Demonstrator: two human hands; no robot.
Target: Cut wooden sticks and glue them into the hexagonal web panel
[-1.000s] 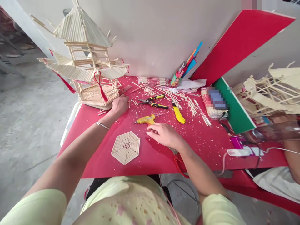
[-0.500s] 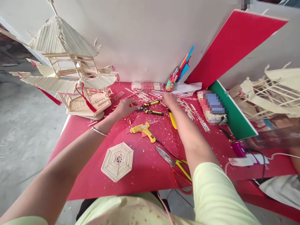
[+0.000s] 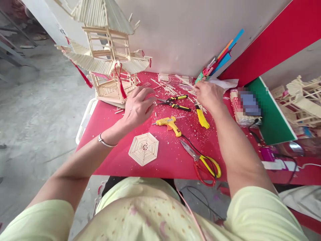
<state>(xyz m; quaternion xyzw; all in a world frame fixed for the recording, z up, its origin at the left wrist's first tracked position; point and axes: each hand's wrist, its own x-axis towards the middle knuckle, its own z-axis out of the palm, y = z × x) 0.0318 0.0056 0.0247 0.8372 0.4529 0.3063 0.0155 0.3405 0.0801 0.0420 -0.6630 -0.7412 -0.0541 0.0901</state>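
My left hand (image 3: 140, 106) is raised over the table beside the stick pagoda, its fingers loosely curved and apart with nothing visible in them. Just right of its fingertips lie black-and-yellow pliers (image 3: 181, 107). My right hand (image 3: 210, 95) is closed, fingertips pinched at the end of a thin wooden stick (image 3: 185, 81) that points left over the loose sticks (image 3: 169, 88). Below that hand rests a yellow utility knife (image 3: 202, 117). A yellow glue gun (image 3: 170, 124) lies between my arms. Nearer me is a flat hexagonal panel of sticks (image 3: 143, 149).
The stick pagoda (image 3: 110, 63) with red tassels stands at the left. Scissors (image 3: 200, 162) lie near the front edge. A pen cup (image 3: 200, 77) stands by the wall. At the right are a phone (image 3: 250, 102) on packed sticks, a green board (image 3: 274, 117) and another stick model (image 3: 301, 100).
My view has shifted, so the table sits further right and higher. My left hand has come back from beside the pliers' tips and lifted. My right hand has moved off to the right, uncovering the utility knife.
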